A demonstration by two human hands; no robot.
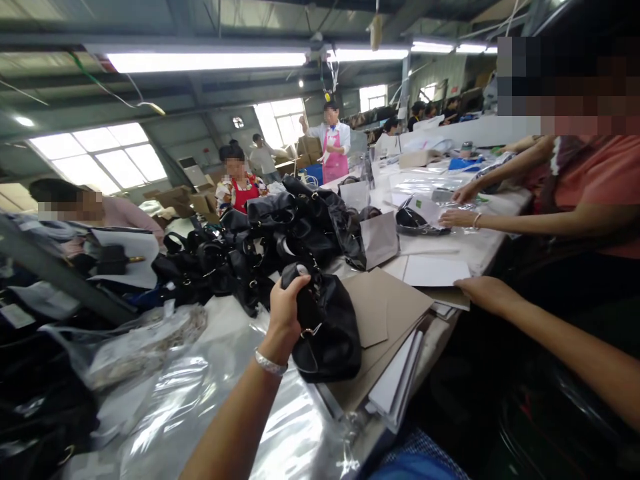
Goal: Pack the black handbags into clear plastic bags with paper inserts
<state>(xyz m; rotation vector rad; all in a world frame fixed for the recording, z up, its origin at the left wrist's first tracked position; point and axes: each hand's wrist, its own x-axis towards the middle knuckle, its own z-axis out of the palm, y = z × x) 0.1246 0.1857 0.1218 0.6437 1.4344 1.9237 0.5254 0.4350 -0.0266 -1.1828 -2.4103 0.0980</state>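
My left hand (pixel 284 312) is closed around the upper part of a black handbag (pixel 333 333), which has gold-coloured metal rings. The bag rests tilted over grey-brown cardboard sheets (pixel 395 300) on the table. At the right, my right hand (pixel 485 293) has its fingers on the near corner of a stack of boards with a white cardboard sheet (pixel 436 271) on top; thumb and fingers close on that edge. A bundle of narrow white boards (pixel 397 383) lies between my hands, near the table edge.
A large pile of black handbags (pixel 270 227) rises ahead. Clear plastic bags (pixel 170 407) cover the table at the left. On the right, a co-worker's hands (pixel 463 217) handle a bag and clear plastic. Other people stand behind the pile, and a slanted post (pixel 65 270) crosses the left.
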